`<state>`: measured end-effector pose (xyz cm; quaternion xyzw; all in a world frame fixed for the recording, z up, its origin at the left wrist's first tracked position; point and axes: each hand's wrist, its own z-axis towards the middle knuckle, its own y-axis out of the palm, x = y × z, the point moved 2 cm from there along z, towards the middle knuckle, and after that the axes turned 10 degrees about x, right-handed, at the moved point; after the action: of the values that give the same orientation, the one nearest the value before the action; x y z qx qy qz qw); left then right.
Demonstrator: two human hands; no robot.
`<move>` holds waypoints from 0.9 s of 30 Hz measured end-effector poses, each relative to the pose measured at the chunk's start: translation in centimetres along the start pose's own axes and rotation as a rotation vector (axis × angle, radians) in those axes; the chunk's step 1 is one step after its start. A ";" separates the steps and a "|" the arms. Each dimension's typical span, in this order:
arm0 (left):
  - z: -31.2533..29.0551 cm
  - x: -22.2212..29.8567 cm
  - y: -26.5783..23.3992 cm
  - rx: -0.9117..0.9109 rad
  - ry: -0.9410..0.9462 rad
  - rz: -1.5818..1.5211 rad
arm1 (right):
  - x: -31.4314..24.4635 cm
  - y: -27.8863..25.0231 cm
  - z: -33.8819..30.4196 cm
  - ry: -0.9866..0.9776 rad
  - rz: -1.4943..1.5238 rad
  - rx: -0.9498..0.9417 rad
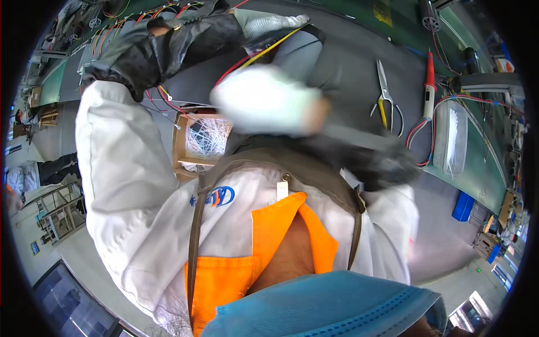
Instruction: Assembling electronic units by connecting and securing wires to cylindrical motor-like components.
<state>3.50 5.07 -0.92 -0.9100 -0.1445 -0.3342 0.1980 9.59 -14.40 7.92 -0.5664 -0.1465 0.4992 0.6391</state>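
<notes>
My left hand point(272, 23), in a white knit glove with a black sleeve cover behind it, reaches across the far side of the bench. Its fingertips are pressed together at the end of a yellow wire point(270, 49). A red wire point(231, 71) runs beside the yellow one. Under that hand lies a grey block-like object point(297, 55), partly covered. My right hand point(264, 101), in a white glove, is closer to my chest and badly smeared by motion. Its fingers cannot be made out, nor whether it holds anything. The near ends of both wires pass behind it.
Scissors point(383, 84) with a yellow handle and a red-and-white soldering iron point(429, 92) lie to the right, beside a clear tray point(451, 140). An open cardboard box point(179, 137) of white clippings sits near my chest. Several wired units point(120, 35) line the far left.
</notes>
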 end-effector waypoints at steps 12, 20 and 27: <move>-1.1 0.6 4.4 0.779 0.479 0.703 | 3.9 -5.1 -12.6 0.224 0.562 0.338; -2.3 0.7 6.9 0.680 0.494 0.608 | 14.2 -16.8 -46.4 1.600 -0.273 0.929; -5.1 2.8 7.3 0.530 0.523 0.706 | 23.4 -15.3 -48.4 1.517 -0.827 0.159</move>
<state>5.65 -3.28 2.55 -0.7077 0.1464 -0.4153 0.5525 63.96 -21.34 -2.90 -0.6012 0.1604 -0.2770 0.7322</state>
